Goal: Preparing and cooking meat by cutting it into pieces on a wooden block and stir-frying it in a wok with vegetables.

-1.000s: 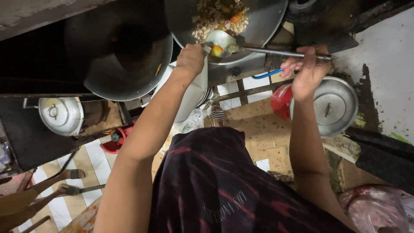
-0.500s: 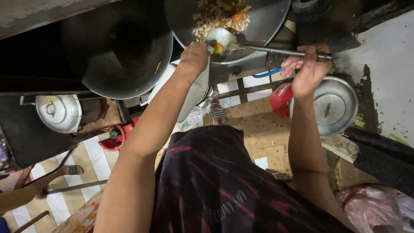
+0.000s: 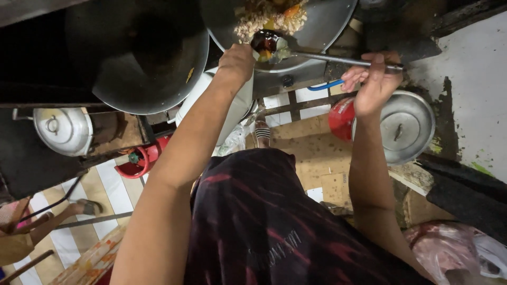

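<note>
Head view, looking down. The right hand (image 3: 376,80) is closed around the far end of a long metal ladle (image 3: 296,50); its bowl, at 12 o'clock in the frame, holds dark sauce and bits of food and rests at the near rim of a steel wok (image 3: 332,24) of fried rice (image 3: 266,16). The left hand (image 3: 237,62) reaches the wok's near rim at 11 o'clock; whether it grips the rim or a handle cannot be told. The ladle is judged stiff and light but long, so best held at the handle end, away from heat; the loaded wok likely heavy and hot. Against the earlier frame, the hands and ladle sit much as before. An empty dark wok (image 3: 140,53) lies at 10 o'clock, a lidded pot (image 3: 404,126) at 3 o'clock.
</note>
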